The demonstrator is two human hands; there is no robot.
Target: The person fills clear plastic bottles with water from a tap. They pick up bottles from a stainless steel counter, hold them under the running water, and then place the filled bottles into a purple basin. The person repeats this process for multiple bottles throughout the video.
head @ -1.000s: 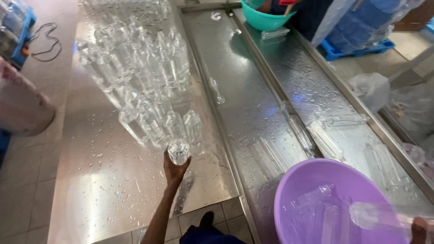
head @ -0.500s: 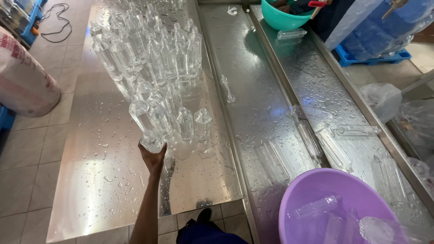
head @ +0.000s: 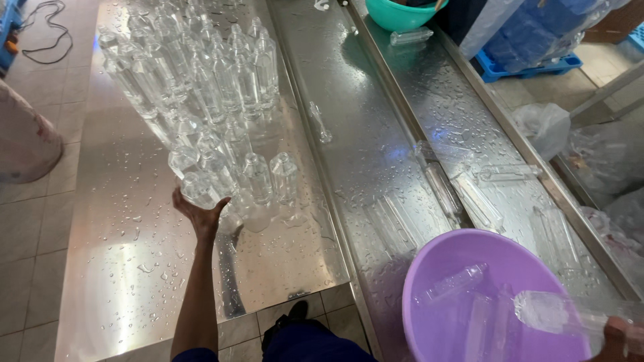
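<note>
My left hand (head: 199,216) is wrapped around a clear plastic bottle (head: 197,188), which stands inverted at the near left corner of a dense group of clear upturned bottles (head: 201,87) on the wet steel table (head: 121,268). My right hand (head: 620,335) shows only at the bottom right corner, gripping another clear bottle (head: 553,312) that lies sideways over the purple basin (head: 429,281). More clear bottles lie inside that basin.
A steel trough (head: 362,134) runs along the table's right, with clear bottles lying in it and on the ledge beyond. A teal bowl (head: 402,17) sits at the far end. Plastic bags (head: 547,124) and a blue crate (head: 530,64) stand on the right. Tiled floor lies left.
My left hand carried its bottle forward and left, from the table's near edge to the front of the bottle group. My right hand's bottle now hangs over the basin.
</note>
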